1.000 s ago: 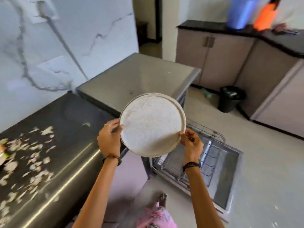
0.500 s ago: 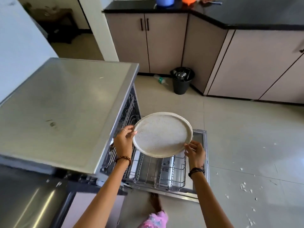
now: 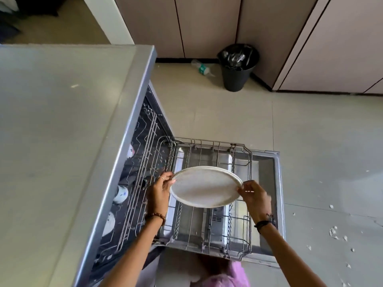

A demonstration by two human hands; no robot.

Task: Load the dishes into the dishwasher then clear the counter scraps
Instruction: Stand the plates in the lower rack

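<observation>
A round, speckled white plate with a raised rim is held nearly flat over the pulled-out wire rack of the open steel dishwasher. The left hand and right hand each grip opposite edges with curled fingers. Since half a second ago the plate sits lower, closer to the rack.

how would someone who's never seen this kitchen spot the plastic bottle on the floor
Start at the beige cabinet doors across the tiled floor from the open dishwasher. At their foot stands a black round bin lined with a black bag. Just left of it lies the clear plastic bottle, on its side: the only see-through thing there, with a green-and-white label.
</observation>
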